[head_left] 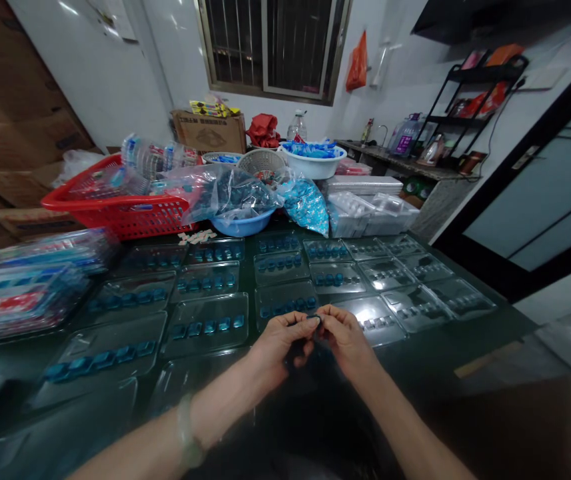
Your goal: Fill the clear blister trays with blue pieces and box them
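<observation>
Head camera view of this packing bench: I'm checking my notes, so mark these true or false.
The left hand and right hand pinch a small dark piece between them: true.
A pale bangle circles the left wrist: true.
The red basket stands to the right of the white basin: false, it stands well to its left.
The rightmost clear tray holds blue pieces: false, it shows none, unlike the clear tray left of the hands.
</observation>
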`<state>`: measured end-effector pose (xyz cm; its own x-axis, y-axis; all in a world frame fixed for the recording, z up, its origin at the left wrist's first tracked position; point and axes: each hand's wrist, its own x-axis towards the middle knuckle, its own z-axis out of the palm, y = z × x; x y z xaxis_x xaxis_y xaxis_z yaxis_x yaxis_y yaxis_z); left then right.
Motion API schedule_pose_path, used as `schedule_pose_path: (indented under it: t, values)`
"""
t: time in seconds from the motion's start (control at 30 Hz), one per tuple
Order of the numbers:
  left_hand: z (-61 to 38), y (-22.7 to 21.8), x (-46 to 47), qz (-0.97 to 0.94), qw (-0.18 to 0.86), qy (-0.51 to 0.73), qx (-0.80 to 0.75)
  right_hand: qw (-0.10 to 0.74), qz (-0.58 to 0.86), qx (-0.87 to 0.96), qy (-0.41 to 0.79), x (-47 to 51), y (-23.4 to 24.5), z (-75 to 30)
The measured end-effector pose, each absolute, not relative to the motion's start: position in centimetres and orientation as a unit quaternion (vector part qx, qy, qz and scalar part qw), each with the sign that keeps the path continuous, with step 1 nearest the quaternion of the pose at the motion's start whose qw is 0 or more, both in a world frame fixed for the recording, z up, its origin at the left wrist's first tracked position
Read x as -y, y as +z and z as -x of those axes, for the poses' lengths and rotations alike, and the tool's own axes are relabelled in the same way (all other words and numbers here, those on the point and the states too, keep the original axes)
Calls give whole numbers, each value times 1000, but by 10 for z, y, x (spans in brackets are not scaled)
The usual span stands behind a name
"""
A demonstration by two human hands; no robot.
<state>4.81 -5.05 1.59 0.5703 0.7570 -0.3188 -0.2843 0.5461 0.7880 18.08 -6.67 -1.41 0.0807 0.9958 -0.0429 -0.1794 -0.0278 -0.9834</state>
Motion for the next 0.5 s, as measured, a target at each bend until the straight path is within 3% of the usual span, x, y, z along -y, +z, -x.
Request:
schedule_pose_path:
  t: [0.3,0.5]
  values:
    - [-45,9,49,-304,861,284,-292,543,475,429,543,71,-17,-180]
    - [-42,10,46,-248,872,266,-327,536,515,531,407,82,-9,-185]
